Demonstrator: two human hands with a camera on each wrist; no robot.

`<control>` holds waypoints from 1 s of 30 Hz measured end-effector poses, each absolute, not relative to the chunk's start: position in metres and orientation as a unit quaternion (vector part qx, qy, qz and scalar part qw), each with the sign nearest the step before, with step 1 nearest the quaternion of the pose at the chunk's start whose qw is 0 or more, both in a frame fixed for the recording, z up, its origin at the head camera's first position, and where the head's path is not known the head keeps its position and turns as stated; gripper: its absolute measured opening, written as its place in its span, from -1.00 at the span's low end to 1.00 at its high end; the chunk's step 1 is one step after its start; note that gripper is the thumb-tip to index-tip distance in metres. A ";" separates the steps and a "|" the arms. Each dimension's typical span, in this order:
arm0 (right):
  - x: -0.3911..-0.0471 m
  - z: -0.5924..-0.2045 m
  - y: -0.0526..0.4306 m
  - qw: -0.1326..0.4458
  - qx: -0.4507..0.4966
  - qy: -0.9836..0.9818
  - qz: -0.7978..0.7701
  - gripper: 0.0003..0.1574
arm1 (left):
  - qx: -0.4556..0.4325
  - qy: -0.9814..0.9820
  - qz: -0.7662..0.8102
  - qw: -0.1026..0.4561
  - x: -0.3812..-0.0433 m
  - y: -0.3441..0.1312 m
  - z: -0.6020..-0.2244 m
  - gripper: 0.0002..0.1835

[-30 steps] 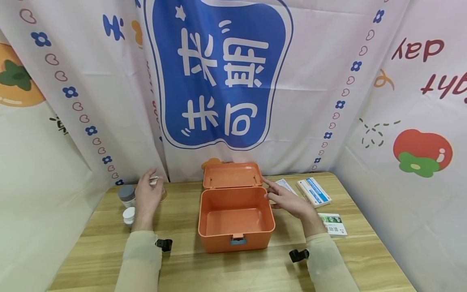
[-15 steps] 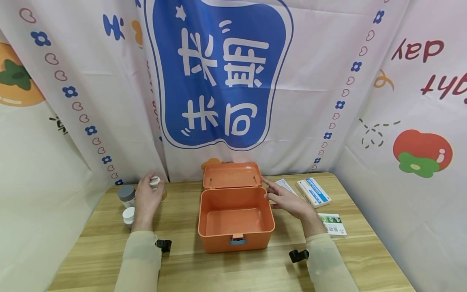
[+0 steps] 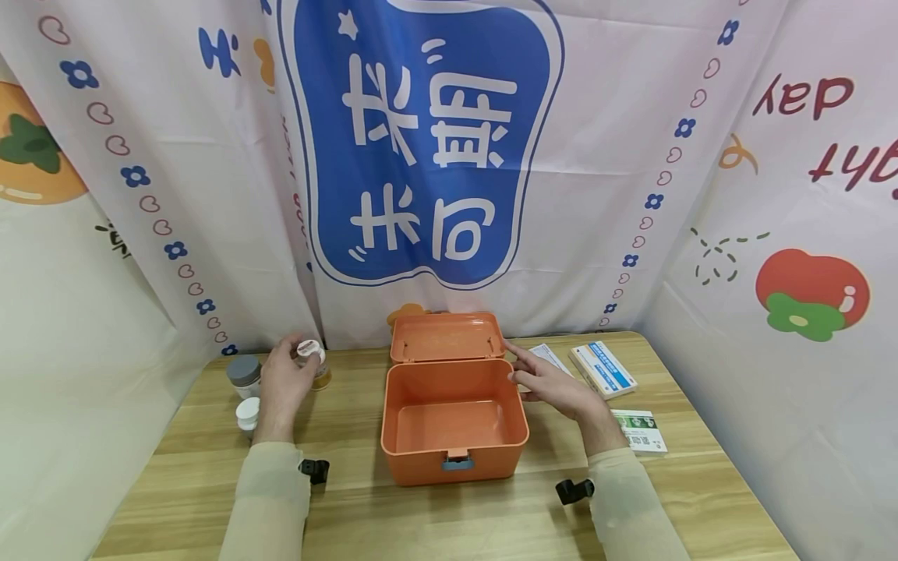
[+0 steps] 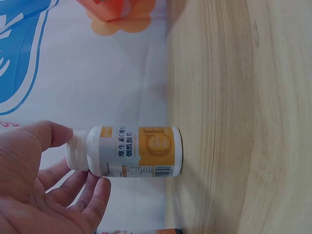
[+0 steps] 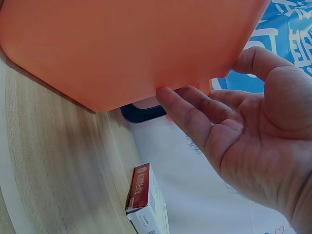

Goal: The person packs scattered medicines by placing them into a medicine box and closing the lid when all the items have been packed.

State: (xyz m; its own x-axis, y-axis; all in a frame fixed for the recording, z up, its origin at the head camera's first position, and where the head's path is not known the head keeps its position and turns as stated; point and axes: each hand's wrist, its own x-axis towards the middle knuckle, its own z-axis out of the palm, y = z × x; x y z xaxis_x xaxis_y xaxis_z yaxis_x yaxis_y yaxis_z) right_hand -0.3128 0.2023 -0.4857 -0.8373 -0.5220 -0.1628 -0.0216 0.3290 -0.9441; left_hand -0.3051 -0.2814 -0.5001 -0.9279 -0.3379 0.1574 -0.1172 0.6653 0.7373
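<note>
My left hand (image 3: 284, 382) pinches a white pill bottle (image 3: 309, 351) by its cap, at the back left of the table. In the left wrist view the bottle (image 4: 134, 152) shows an orange and silver label, thumb on one side of the cap and fingers on the other. Whether its base touches the table I cannot tell. An orange storage box (image 3: 456, 467) stands mid-table, its lid (image 3: 449, 339) raised and its inside bare. My right hand (image 3: 557, 387) holds its right rim, thumb over the edge; in the right wrist view the fingers (image 5: 183, 107) lie against the outer wall.
A grey-capped bottle (image 3: 244, 375) and a small white bottle (image 3: 248, 413) stand left of my left hand. To the right lie a blue-and-white carton (image 3: 603, 369), a green-and-white carton (image 3: 640, 431) and a partly hidden white one (image 3: 550, 358). Cloth hangs behind the table.
My left hand has taken hold of the bottle's cap, and the bottle has shifted slightly toward me and to the right. My right hand and the box have stayed still.
</note>
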 end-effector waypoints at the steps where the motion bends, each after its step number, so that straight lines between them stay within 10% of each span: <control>1: -0.313 -0.486 0.202 0.226 -0.173 0.784 -0.552 -0.08 | 0.126 -0.903 -0.386 0.138 -0.306 -0.282 -0.500 -0.33; 30: -0.313 -0.487 0.203 0.230 -0.174 0.777 -0.559 -0.10 | 0.091 -0.909 -0.387 0.126 -0.299 -0.269 -0.477 -0.27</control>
State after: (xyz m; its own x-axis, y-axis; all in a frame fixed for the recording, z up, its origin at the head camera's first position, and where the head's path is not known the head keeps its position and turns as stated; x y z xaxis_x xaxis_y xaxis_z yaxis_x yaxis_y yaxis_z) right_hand -0.3131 0.2033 -0.4871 -0.8332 -0.5283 -0.1633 -0.0134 0.3145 -0.9492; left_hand -0.2987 -0.2693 -0.4770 -0.9517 -0.2632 0.1582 -0.0686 0.6844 0.7258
